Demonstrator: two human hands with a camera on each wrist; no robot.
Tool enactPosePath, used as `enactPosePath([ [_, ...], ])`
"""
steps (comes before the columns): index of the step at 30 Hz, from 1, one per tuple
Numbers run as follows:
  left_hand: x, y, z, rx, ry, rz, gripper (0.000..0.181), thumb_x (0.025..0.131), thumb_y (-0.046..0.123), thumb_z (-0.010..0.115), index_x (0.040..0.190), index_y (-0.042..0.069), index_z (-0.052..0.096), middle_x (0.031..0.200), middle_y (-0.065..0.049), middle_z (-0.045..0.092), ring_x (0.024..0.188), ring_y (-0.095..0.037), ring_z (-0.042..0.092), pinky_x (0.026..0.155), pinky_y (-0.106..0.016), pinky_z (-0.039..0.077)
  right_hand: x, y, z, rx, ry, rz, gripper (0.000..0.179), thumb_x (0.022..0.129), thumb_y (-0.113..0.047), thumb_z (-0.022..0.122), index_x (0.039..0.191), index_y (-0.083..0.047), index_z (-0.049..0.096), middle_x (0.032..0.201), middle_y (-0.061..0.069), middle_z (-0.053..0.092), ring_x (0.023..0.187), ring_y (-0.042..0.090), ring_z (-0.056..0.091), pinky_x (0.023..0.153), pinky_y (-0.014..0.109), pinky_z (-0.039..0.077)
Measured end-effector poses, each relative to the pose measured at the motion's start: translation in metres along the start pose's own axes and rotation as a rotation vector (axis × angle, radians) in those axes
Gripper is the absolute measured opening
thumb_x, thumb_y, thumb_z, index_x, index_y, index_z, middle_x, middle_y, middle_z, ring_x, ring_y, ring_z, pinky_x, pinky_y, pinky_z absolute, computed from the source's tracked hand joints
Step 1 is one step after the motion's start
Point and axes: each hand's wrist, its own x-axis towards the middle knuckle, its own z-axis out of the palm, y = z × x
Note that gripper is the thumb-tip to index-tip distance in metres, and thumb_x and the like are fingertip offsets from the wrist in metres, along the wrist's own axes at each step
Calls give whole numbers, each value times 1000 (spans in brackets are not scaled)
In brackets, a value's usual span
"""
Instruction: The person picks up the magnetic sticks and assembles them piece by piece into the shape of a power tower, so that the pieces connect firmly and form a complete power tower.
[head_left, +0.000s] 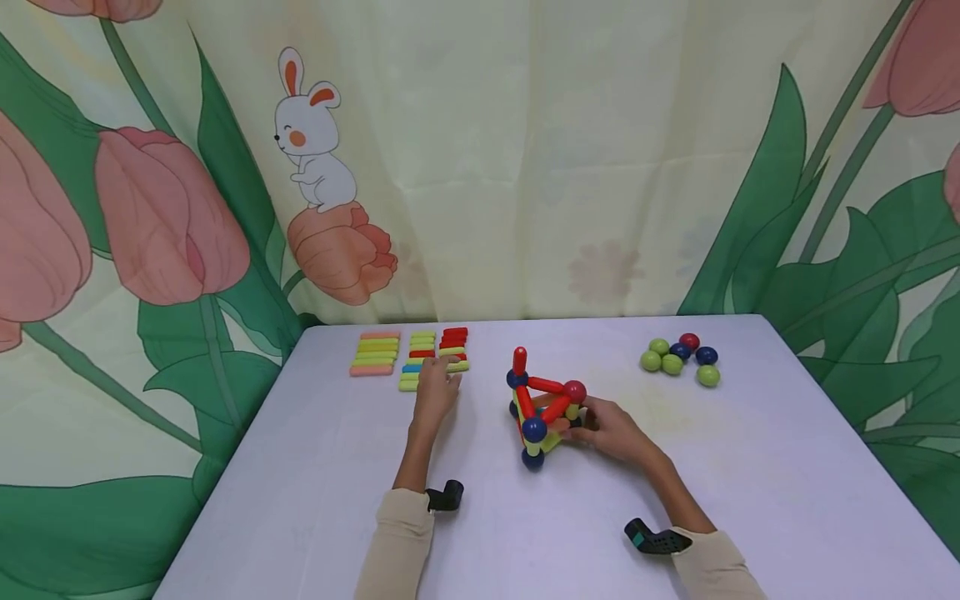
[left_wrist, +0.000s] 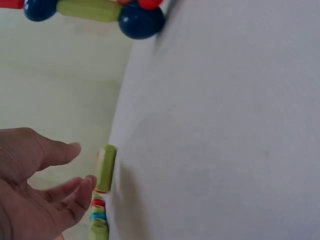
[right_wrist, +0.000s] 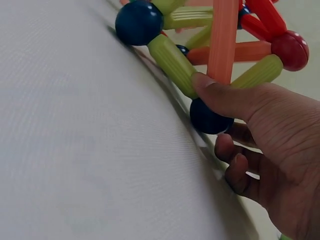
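A built frame of rods and balls (head_left: 535,429) stands mid-table, with red rods on top, green and orange rods lower down, and blue and red balls at the corners. My right hand (head_left: 618,429) grips its lower right corner; in the right wrist view the thumb presses by a blue ball (right_wrist: 210,117) and a green rod (right_wrist: 172,65), fingers curled behind. Over the rows of short rods is my left hand (head_left: 437,392). In the left wrist view its thumb and fingers are apart, fingertips right at a green rod (left_wrist: 105,169), nothing between them.
Long yellow and pink rods (head_left: 375,354) lie in a row at the back left, beside short green, red and blue rods (head_left: 410,384). Loose green, blue and red balls (head_left: 672,364) sit at the back right. A printed curtain (head_left: 480,167) hangs behind the white table (head_left: 795,467).
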Motion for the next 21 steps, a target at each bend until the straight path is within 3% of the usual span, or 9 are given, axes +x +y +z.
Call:
enactPosePath([
  [4, 3, -8, 7, 124, -83, -87, 47, 91, 12, 68, 137, 13, 57, 137, -20, 39, 119, -31, 50, 91, -40, 55, 0, -2, 5, -30, 32, 2, 45, 81, -29, 79, 119, -12, 61, 75, -2, 52, 72, 15, 49, 59, 25, 39],
  [7, 4, -9, 8, 194, -121, -101, 57, 89, 15, 71, 142, 18, 52, 138, -20, 36, 121, -31, 46, 89, -41, 56, 1, -4, 7, -54, 56, 16, 46, 80, -33, 79, 117, -10, 61, 72, -1, 50, 69, 15, 48, 56, 25, 38],
  [11, 6, -7, 8, 217, -112, -91, 61, 87, 14, 73, 143, 21, 50, 137, -21, 37, 120, -32, 45, 88, -45, 56, 3, -7, 6, -70, 94, 41, 47, 79, -35, 80, 112, -7, 61, 71, 0, 51, 67, 15, 48, 55, 26, 40],
  [18, 8, -3, 12, 288, -82, -79, 27, 86, 15, 75, 110, 12, 63, 132, -21, 42, 115, -32, 50, 83, -40, 57, 5, -11, 9, -100, 144, 75, 45, 78, -37, 80, 103, -6, 59, 72, 3, 52, 66, 16, 49, 55, 28, 41],
  [21, 5, -4, 12, 302, -88, -71, 20, 84, 13, 76, 99, 10, 64, 125, -20, 49, 113, -30, 52, 81, -37, 57, 4, -12, 11, -116, 156, 89, 44, 78, -36, 80, 101, -6, 58, 73, 3, 53, 68, 17, 50, 57, 28, 42],
])
